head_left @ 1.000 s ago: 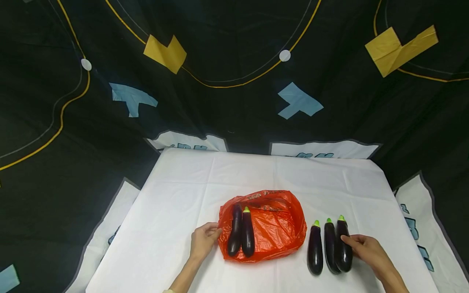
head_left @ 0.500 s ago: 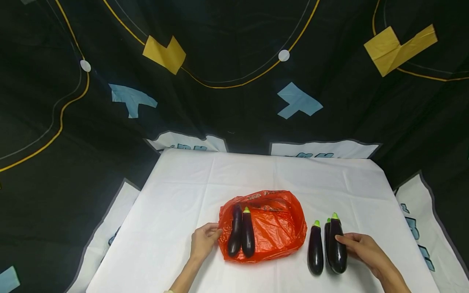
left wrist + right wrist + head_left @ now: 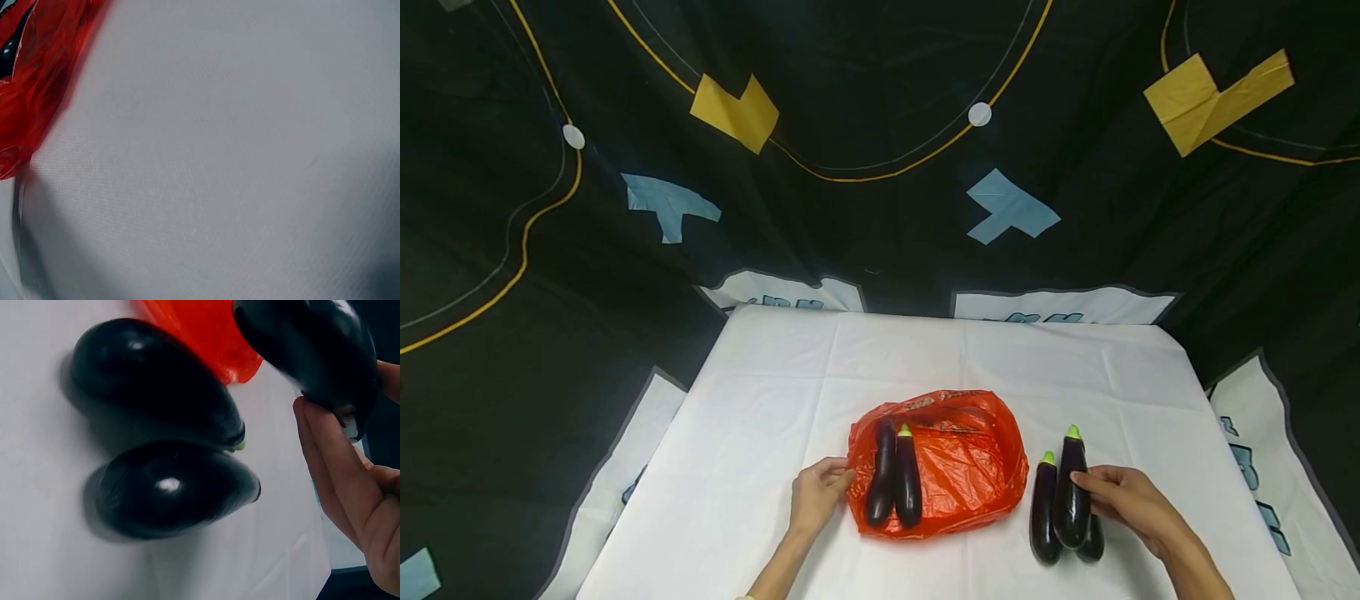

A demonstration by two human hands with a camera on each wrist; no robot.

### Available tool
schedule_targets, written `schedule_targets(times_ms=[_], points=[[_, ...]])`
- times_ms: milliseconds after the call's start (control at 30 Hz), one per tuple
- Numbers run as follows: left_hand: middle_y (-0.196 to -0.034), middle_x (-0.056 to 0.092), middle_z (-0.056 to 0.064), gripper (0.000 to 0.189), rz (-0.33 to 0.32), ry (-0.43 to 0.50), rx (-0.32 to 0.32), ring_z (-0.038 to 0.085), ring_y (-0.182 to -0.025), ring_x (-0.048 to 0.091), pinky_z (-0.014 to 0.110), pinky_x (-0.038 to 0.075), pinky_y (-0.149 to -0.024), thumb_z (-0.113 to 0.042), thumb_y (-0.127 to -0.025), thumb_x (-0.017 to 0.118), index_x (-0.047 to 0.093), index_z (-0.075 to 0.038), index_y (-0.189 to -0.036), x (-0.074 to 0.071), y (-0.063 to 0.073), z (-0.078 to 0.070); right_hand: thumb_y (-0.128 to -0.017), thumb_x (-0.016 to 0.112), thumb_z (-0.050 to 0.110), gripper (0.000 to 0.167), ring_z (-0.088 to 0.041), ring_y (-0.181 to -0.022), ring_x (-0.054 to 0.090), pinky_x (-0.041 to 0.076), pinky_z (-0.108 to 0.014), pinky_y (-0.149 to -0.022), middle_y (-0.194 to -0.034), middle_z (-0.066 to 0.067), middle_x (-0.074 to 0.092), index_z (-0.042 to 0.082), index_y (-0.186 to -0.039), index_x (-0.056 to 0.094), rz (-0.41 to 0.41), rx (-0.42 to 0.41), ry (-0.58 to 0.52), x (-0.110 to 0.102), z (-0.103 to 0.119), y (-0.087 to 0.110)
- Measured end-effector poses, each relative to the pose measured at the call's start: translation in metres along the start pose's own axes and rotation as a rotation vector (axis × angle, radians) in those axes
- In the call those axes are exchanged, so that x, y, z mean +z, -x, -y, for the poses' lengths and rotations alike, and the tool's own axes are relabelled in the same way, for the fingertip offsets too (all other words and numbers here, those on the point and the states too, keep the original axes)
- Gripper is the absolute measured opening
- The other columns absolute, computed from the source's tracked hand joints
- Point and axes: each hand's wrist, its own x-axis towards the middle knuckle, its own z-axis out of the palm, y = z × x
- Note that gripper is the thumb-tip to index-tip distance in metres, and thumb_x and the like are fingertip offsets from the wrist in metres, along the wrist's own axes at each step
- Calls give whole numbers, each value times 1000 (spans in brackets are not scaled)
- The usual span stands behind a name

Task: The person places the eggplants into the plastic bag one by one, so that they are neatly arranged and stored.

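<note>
A red plastic bag [image 3: 973,483] lies spread with its mouth open, two dark purple eggplants side by side in its left part. At the bag's left edge my left hand [image 3: 816,496] pinches the rim between thumb and fingers. My right hand [image 3: 1135,500] grips another eggplant [image 3: 1070,504], green stem end pointing away. In the right wrist view this eggplant [image 3: 306,347] is raised over the table, fingers near its narrow end. Two more lie below it: the left eggplant [image 3: 1043,517] and the right eggplant [image 3: 1093,543], largely covered in the head view.
A white cloth covers the table [image 3: 790,375]. Behind it hangs a dark curtain [image 3: 880,233] with yellow lines, blue patches and yellow patches.
My right hand has lifted the rightmost eggplant and carried it left, over the middle one toward the bag. The left hand and the bag have stayed in place.
</note>
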Motion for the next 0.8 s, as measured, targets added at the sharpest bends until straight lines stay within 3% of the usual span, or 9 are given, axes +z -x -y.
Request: schedule_targets(times_ms=[200, 567, 800], points=[[-79, 70, 4, 12, -3, 1, -7, 13, -68, 66, 22, 50, -55, -11, -83, 73, 71, -5, -94, 0, -1, 1, -86, 70, 32, 56, -20, -91, 66, 54, -32, -77, -97, -12, 66, -14, -112, 52, 24, -34, -61, 10, 9, 0], [-79, 70, 4, 12, -6, -5, -14, 13, -68, 66, 22, 50, -55, -10, -83, 73, 71, -5, -93, 0, -1, 0, -88, 68, 29, 45, -21, -85, 65, 54, -36, -77, -91, -12, 64, -11, -104, 56, 43, -107, -4, 32, 35, 1], [-80, 70, 5, 12, -1, 6, -12, 13, -68, 66, 23, 50, -54, -9, -83, 72, 71, -5, -94, 1, 0, 0, -87, 69, 26, 42, -20, -84, 66, 55, -34, -76, -91, -13, 63, -11, -102, 56, 75, -156, -23, 46, 46, -3]])
